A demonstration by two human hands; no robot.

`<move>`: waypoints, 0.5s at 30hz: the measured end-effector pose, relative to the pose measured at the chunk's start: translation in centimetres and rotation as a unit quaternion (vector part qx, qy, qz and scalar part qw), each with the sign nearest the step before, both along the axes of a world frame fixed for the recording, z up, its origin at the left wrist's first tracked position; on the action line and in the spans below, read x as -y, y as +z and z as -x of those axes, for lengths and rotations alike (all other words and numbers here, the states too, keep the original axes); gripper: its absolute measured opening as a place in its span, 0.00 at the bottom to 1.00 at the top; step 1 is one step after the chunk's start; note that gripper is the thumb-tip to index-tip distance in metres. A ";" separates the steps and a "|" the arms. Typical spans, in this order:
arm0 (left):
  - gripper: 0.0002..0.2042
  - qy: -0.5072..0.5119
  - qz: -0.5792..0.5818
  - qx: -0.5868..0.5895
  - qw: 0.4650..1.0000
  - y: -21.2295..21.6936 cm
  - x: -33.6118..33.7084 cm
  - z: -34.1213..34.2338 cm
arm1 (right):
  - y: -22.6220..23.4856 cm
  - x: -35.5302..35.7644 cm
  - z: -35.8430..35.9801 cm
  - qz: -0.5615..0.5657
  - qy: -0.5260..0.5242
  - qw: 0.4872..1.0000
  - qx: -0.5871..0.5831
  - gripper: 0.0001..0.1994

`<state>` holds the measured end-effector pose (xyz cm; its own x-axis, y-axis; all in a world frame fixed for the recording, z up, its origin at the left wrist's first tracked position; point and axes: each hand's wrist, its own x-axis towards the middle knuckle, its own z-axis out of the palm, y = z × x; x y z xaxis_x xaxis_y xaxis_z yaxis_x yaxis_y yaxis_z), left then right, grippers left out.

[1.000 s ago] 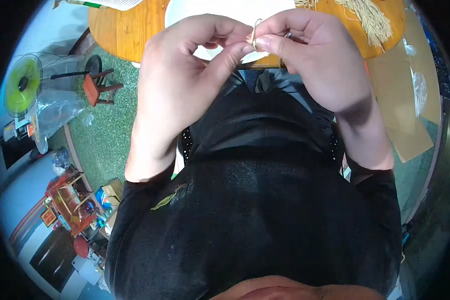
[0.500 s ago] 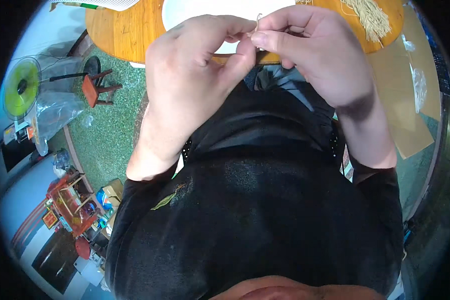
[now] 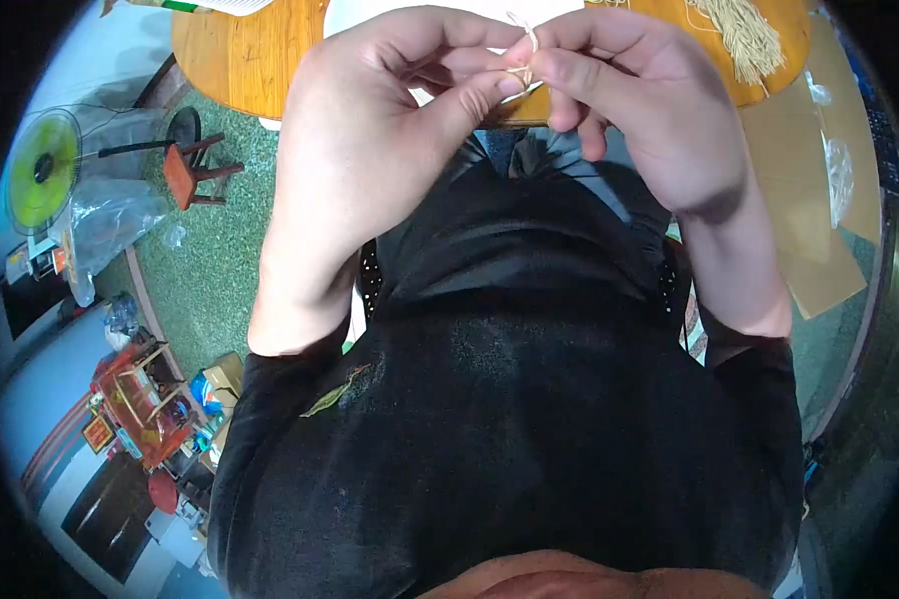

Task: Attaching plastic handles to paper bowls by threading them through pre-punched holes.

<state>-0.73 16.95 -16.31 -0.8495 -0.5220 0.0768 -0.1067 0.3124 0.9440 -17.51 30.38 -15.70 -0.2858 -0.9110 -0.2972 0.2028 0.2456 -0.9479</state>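
Since the earlier frame, both thumbs have shifted slightly right and the right hand's lower fingers hang looser. Pale string point(image 3: 534, 41) runs between the fingertips, above the table's near edge; it looks light, soft and limp, best pinched close to its crossing. Left hand point(image 3: 370, 120) and right hand point(image 3: 659, 100) each nip it between thumb and forefinger, their fingers hiding part of it. Beyond lies a white surface point(image 3: 353, 14) on the wooden table point(image 3: 235, 60), partly blocked by the hands; a string bundle point(image 3: 744, 40) sits far right. Cardboard point(image 3: 784, 160) lies right, a stool point(image 3: 181, 176) left.
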 end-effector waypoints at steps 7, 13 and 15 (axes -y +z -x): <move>0.10 -0.015 0.038 0.000 0.999 0.3 -0.1 0.3 | 0.0 -0.6 -0.4 0.057 -0.006 0.998 -0.025 0.05; 0.07 -0.019 0.059 0.008 0.998 0.0 0.2 0.3 | -3.5 -1.0 -0.2 0.156 -0.011 0.974 -0.162 0.08; 0.06 -0.008 0.042 0.001 0.999 0.8 -0.4 0.7 | -3.5 -1.1 -0.3 0.160 -0.015 0.970 -0.183 0.07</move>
